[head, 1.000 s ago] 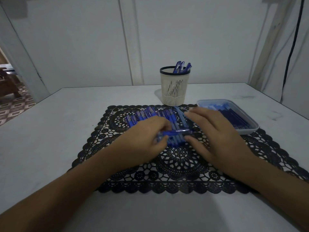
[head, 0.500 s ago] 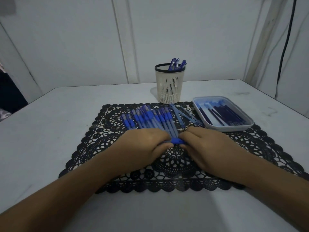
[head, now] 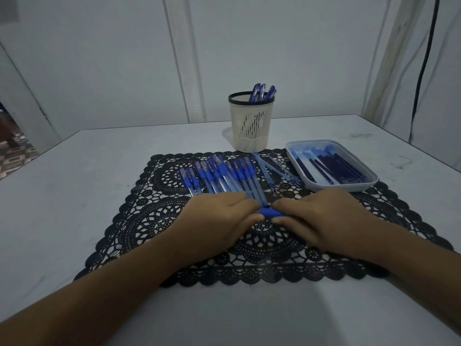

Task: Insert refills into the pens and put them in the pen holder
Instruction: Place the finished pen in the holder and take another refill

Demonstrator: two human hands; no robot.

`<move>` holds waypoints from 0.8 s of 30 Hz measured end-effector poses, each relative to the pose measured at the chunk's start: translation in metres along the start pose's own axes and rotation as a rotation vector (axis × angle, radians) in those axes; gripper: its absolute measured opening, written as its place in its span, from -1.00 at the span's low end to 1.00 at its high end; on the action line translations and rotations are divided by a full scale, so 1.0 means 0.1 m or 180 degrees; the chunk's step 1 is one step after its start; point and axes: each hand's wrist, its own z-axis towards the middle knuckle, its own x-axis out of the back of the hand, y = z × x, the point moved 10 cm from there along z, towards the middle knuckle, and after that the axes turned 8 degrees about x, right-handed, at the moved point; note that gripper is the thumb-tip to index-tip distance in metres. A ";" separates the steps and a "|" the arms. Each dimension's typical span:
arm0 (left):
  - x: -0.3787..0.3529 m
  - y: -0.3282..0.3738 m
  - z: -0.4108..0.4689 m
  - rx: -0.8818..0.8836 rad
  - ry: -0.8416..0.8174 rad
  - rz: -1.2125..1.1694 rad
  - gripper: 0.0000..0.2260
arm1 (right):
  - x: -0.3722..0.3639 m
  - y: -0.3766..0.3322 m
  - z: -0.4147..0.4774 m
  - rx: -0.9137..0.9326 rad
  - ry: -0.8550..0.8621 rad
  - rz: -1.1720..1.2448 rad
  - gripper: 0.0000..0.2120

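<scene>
Both hands meet at the middle of the black lace mat point(head: 154, 221) and hold one blue pen point(head: 268, 212) between them. My left hand point(head: 219, 221) grips its left end, my right hand point(head: 321, 218) pinches its right end; most of the pen is hidden by fingers. Behind the hands lies a row of several blue pens point(head: 222, 176). A cream mesh pen holder point(head: 250, 126) with three pens in it stands at the back. To the right, a white tray point(head: 369, 184) holds several dark refills point(head: 331, 168).
Two or three loose clear-blue pen parts point(head: 268, 171) lie on the mat between the pen row and the tray. The white table point(head: 74, 196) ends at walls behind and right; its left edge drops off to an open doorway.
Both hands drew back toward me with the pen and closed together over it. Over the last half second they have hardly moved.
</scene>
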 end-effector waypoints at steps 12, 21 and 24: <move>0.06 -0.41 -0.01 0.1123 0.0310 -0.0131 -0.73 | 0.01 0.41 -0.12 -0.0986 0.0191 0.0618 -0.78; 0.07 -0.34 0.00 0.0939 0.0353 -0.0191 -0.74 | 0.06 0.38 -0.08 -0.0787 0.0492 0.0552 -0.67; 0.09 -0.29 0.01 0.0787 0.0418 -0.0199 -0.74 | 0.30 0.47 -0.16 -0.1195 0.1348 0.1154 -0.69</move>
